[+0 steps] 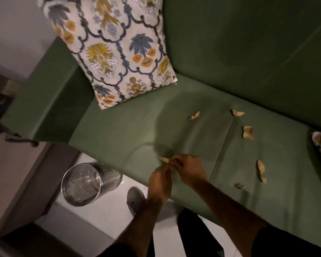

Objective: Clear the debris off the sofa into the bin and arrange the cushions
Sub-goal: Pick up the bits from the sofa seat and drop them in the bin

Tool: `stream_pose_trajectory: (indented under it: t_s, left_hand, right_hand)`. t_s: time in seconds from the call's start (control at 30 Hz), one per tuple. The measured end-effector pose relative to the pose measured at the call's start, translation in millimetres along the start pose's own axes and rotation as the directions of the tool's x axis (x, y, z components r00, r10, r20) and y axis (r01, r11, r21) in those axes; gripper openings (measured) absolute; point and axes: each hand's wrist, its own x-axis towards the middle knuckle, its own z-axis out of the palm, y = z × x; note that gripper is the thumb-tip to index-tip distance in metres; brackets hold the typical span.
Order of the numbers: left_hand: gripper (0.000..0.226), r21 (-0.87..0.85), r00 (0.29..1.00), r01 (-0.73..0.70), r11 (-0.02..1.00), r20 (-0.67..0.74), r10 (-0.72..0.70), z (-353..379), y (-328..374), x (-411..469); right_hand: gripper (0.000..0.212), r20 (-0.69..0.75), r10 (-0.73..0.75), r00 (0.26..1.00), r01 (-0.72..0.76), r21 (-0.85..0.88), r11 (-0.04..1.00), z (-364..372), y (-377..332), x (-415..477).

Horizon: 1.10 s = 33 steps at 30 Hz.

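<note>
Sofa (pixel 230 52): green, dry leaf scraps (pixel 248 132) scattered on the right part of the seat.
Left hand (pixel 160 179): at the seat's front edge — fingers blurred, cannot tell their state.
Right hand (pixel 188 169): touching the left; fingers pinched on a leaf piece (pixel 164 159).
Bin (pixel 82 184): metal, on the floor beside the sofa.
Cushion (pixel 117 51): floral — leaning in the left corner.

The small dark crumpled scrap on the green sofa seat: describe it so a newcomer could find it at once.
Start at the green sofa and find the seam between its two seat cushions. Right of that seam, nearest the front edge, lies the small dark crumpled scrap, just below a long tan flake. It alone is dark greenish; the other scattered pieces are pale tan.
</note>
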Motion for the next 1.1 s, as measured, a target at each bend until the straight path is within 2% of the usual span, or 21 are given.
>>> stream_pose_trajectory:
  t_s: [0.03,0.1,0.23,0.3,0.37,0.47,0.6,0.67,0.77,0.87,0.93,1.0,1.03,1.1]
  left_hand:
    - [0.029,-0.17,0.999,0.051,0.984,0.003,-0.051,-9,-4,-7]
    - [0.031,-0.478,0.982,0.162,0.863,-0.006,-0.187,-30,-17,-19]
    - [0.025,-0.733,0.935,0.237,0.638,-0.005,-0.354,-80,-56,-38]
    - [0.024,-0.77,0.921,0.24,0.591,-0.012,-0.39,-105,-78,-44]
    - [0.024,-0.815,0.91,0.232,0.532,-0.012,-0.415,-129,-100,-47]
    - [0.023,-0.912,0.909,0.188,0.365,0.021,-0.417,-164,-121,-47]
    - [0.024,-0.945,0.908,0.09,0.313,-0.051,-0.417,-198,-154,-41]
    - [0.022,-0.962,0.867,0.064,0.265,-0.078,-0.492,-208,-175,-36]
    - [0.018,-0.979,0.761,0.064,0.192,-0.077,-0.644,-222,-211,-24]
    - [0.019,-0.987,0.688,0.053,0.152,-0.075,-0.722,-230,-240,-11]
    - [0.023,-0.988,0.699,0.052,0.143,-0.066,-0.712,-232,-251,-3]
    - [0.031,-0.991,0.758,0.061,0.116,-0.03,-0.652,-234,-254,4]
    - [0.033,-0.993,0.793,0.065,0.102,-0.01,-0.609,-232,-253,8]
    - [0.029,-0.984,0.848,0.098,0.148,0.005,-0.531,-225,-240,20]
  right_hand:
    - [0.015,-0.021,0.0,1.0,0.001,0.032,0.999,8,-10,-3]
    - [0.015,-0.051,-0.01,0.999,0.015,0.099,0.995,29,-34,-9]
    - [0.014,-0.079,0.013,0.997,-0.001,0.149,0.989,78,-82,-14]
    - [0.014,-0.075,-0.001,0.997,0.013,0.15,0.989,102,-104,-13]
    - [0.02,-0.013,-0.03,0.999,0.031,0.136,0.99,127,-128,-9]
    - [0.019,0.087,-0.124,0.988,0.117,0.085,0.99,162,-162,-6]
    - [0.015,0.094,-0.213,0.973,0.201,0.122,0.972,207,-206,-6]
    - [0.02,0.136,-0.198,0.971,0.182,0.122,0.976,228,-223,-5]
    - [0.027,0.241,-0.202,0.949,0.19,0.073,0.979,262,-239,-1]
    - [0.042,0.352,-0.23,0.907,0.191,0.142,0.971,286,-246,3]
    - [0.046,0.423,-0.255,0.87,0.194,0.182,0.964,288,-245,11]
    - [0.043,0.429,-0.309,0.849,0.231,0.225,0.947,278,-238,21]
    - [0.04,0.4,-0.317,0.86,0.243,0.224,0.944,270,-231,26]
    - [0.039,0.276,-0.319,0.907,0.275,0.187,0.943,245,-210,36]
